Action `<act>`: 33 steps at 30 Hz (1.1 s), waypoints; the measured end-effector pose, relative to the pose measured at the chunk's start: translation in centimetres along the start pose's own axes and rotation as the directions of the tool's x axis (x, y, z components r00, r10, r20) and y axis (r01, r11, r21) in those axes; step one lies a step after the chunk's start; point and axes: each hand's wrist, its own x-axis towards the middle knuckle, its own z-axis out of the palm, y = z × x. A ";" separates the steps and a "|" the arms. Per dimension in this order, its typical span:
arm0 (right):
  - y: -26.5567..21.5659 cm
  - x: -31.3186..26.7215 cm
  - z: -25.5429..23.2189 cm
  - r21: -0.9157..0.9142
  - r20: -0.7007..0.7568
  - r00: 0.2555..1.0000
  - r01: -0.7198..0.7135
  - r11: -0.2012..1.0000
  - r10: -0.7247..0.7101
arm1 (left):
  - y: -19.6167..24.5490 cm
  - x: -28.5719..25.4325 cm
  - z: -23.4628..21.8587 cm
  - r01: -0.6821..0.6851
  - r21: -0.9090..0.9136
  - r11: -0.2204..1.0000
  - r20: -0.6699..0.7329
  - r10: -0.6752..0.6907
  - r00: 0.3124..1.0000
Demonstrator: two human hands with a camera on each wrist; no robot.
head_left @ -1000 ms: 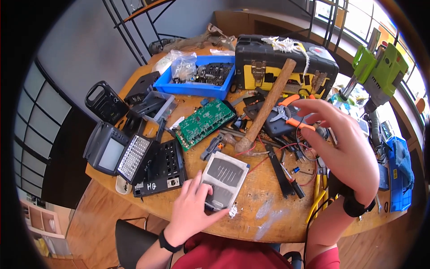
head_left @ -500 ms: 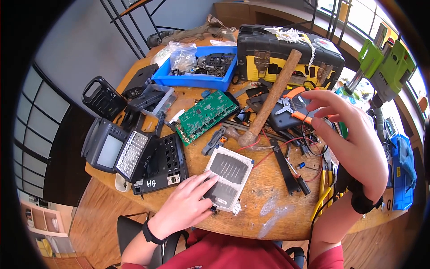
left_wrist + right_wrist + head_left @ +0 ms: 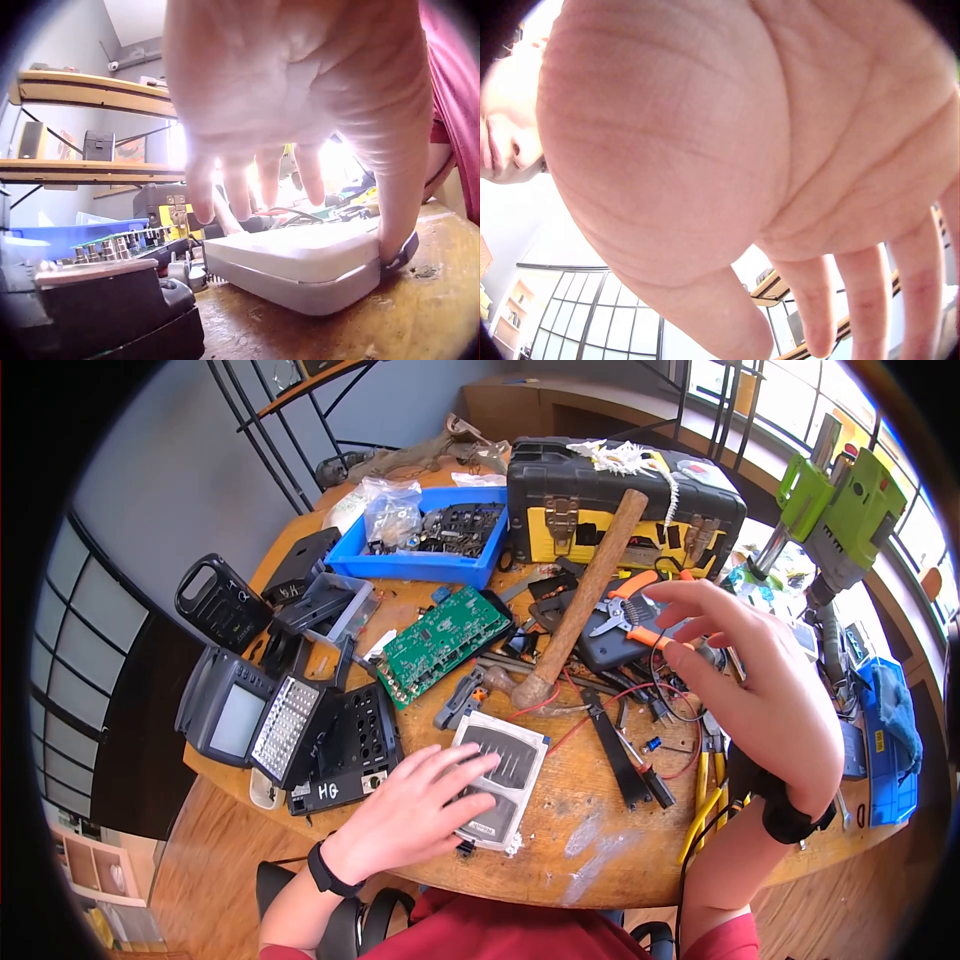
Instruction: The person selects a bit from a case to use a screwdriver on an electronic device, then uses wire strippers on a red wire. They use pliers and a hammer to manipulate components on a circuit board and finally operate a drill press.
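Grey wall (image 3: 140,510), wooden floor and a crowded wooden tabletop (image 3: 570,800), as my head view lists them.

Item: flat case (image 3: 512,775), pale-rimmed with two dark panels; lies on the tabletop near its front edge.

Item: left hand (image 3: 415,810), open, fingers spread over the case's left part. My left wrist view puts the thumb down at the case's edge; whether it touches, I cannot tell.

Item: right hand (image 3: 755,660), raised, fingers loosely bent, gripping nothing; nearest to orange-handled pliers (image 3: 625,615).

Item: hammer (image 3: 590,590), wooden handle slanting up toward a black-and-yellow toolbox (image 3: 580,485), head just beyond the case.

Item: green circuit board (image 3: 445,645), lying flat, between the case and a blue tray (image 3: 415,565) of dark parts.

Item: black unit (image 3: 355,745) marked HQ, left of the case.

Item: yellow-handled pliers (image 3: 705,800), near the right forearm.

Item: green power tool (image 3: 855,525), upright at the far right.
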 end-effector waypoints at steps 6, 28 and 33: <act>0.2 0.1 -0.4 0.029 0.034 0.999 -0.008 1.000 0.007 | 0.8 1.3 -3.0 -0.123 0.161 0.979 -0.262 0.163 0.951; 0.8 0.4 0.1 0.039 0.014 1.000 -0.015 0.999 0.014 | -5.8 8.0 -2.5 0.031 0.006 0.999 -0.222 -0.029 0.975; 0.6 0.4 -0.1 0.015 0.013 1.000 0.000 1.000 0.000 | -9.1 9.3 -2.9 -0.004 -0.089 0.996 -0.315 -0.024 0.949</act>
